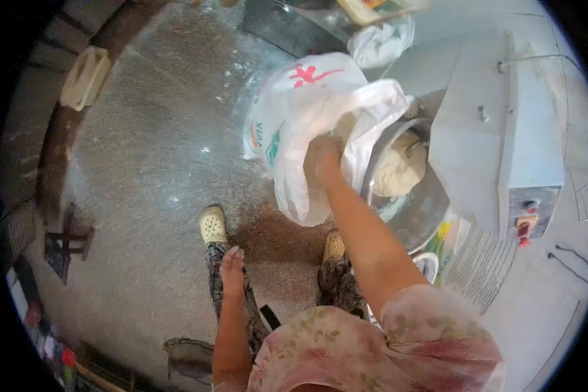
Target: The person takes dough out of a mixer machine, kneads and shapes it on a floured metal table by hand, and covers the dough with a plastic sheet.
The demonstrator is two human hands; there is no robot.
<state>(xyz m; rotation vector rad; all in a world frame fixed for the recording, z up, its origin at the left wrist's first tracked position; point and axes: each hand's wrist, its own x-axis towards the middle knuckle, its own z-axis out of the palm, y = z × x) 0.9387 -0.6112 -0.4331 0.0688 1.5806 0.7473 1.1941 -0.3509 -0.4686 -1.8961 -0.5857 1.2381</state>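
My right hand (pixel 326 155) reaches down into a tall white plastic sack (pixel 287 166) with red and green print. Its fingers are hidden inside the sack, so I cannot see what they hold. Beside the sack's right side is a metal mixing bowl (pixel 408 225) with a lump of pale dough (pixel 398 171) and part of a metal hook in it. My left hand (pixel 232 266) hangs over my left leg, away from the sack, its fingers curled in and nothing visible in them.
A white mixer (pixel 473 140) with a red switch (pixel 524 228) stands over the bowl. A printed sack (pixel 473 258) lies below it, and a white bag (pixel 382 42) sits farther back. A small stool (pixel 65 242) is at the left, on a speckled floor (pixel 157 157) with white powder.
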